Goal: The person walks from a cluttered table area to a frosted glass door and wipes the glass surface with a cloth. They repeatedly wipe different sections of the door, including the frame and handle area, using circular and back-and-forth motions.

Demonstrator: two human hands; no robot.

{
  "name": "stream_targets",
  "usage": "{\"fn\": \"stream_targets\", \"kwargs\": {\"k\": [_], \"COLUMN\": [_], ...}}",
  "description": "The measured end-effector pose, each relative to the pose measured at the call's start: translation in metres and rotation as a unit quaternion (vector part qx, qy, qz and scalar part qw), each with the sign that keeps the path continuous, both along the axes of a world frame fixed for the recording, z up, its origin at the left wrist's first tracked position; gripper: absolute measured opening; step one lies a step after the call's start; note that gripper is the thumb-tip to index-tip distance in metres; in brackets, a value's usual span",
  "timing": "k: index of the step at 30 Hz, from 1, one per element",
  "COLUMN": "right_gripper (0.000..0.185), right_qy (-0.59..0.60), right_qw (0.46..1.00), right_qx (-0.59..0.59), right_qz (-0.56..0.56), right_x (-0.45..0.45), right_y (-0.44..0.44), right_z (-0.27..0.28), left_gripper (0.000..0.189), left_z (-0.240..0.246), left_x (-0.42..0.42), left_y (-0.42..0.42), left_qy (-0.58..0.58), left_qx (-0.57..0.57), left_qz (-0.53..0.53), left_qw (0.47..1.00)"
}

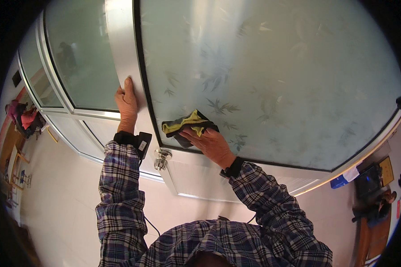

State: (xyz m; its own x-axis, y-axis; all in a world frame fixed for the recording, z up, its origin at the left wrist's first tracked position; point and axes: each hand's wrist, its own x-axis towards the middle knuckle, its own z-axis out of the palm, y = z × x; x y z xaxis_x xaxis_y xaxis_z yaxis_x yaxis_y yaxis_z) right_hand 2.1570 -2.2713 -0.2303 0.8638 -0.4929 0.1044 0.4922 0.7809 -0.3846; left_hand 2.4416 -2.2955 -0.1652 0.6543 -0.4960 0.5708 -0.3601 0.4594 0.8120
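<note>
My right hand (pixel 211 144) presses a folded black-and-yellow cloth (pixel 187 125) against the frosted glass panel (pixel 270 83) of a door. Dark bamboo-leaf patterns show on this glass. The cloth lies near the panel's lower left corner. My left hand (pixel 127 101) grips the metal door frame (pixel 122 43) at its upright edge, thumb pointing up along it. Below the cloth, a round metal doorknob (pixel 161 159) sits on the frame, with neither hand on it. Both wrists wear dark bands, and a small device (pixel 143 145) is at the left one.
Left of the door stand further framed glass panels (pixel 80 66). Pale floor (pixel 63 187) spreads below. People (pixel 25 116) are at the far left beside furniture. Another person (pixel 379 207) sits at the far right near a dark screen (pixel 367 182) and a blue box (pixel 339 182).
</note>
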Motion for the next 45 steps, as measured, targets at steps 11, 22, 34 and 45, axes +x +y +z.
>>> {"fn": "stream_targets", "kwargs": {"k": [11,22,34,45], "right_gripper": [0.049,0.051,0.052,0.056], "right_qy": [-0.439,-0.416,-0.252,-0.359], "right_qw": [0.250,0.263,0.224,0.290], "right_qx": [0.488,0.584,0.801,0.492], "right_qz": [0.712,0.645,0.495,0.738], "right_x": [-0.268,-0.095,0.069,-0.159], "right_y": [-0.035,-0.045,-0.024,-0.058], "right_z": [0.189,0.258,0.350,0.510], "left_gripper": [0.060,0.050,0.052,0.057], "left_z": [0.001,0.000,0.004,0.001], "left_x": [0.002,0.000,0.000,0.006], "left_y": [-0.005,-0.006,-0.002,-0.009], "left_qy": [-0.033,-0.040,-0.062,-0.054], "left_qx": [-0.016,-0.023,-0.037,-0.093], "left_qz": [0.036,0.066,0.092,0.061], "left_qw": [0.999,0.997,0.993,0.992]}}
